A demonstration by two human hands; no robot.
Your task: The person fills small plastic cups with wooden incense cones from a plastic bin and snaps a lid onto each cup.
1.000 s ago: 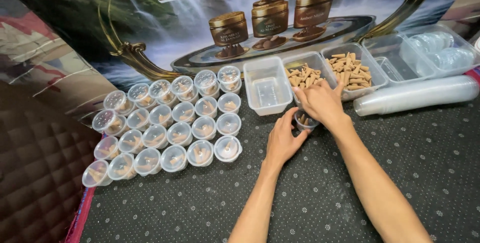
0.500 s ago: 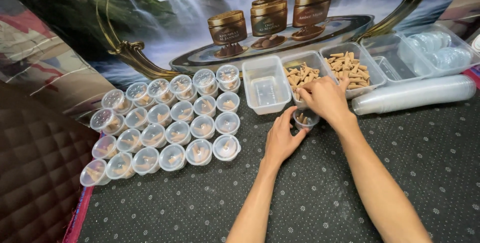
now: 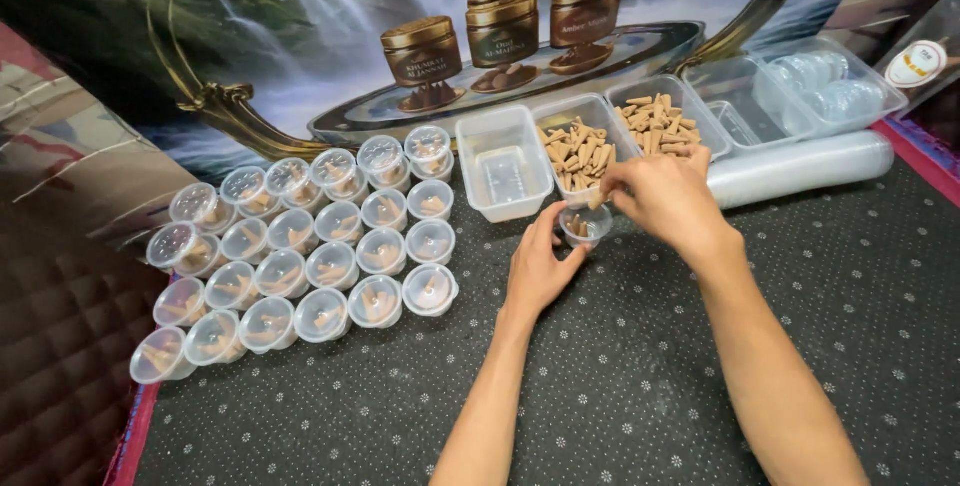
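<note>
At the far left I see a block of small lidded clear plastic cups [image 3: 300, 261], each with brown pieces inside, standing in rows on the dark dotted mat [image 3: 620, 386] over the bench. Next comes my left hand [image 3: 540, 266], its grip closed around a small round clear plastic cup [image 3: 585, 226] that rests on the mat just before an empty clear rectangular tray [image 3: 503, 163]. The cup is open-topped, see-through, with a few brown cone pieces at the bottom. My right hand [image 3: 665, 196] hovers over its rim, fingertips pinched on a brown cone [image 3: 597, 198]. Behind lies a clear tray of brown cones [image 3: 583, 149].
</note>
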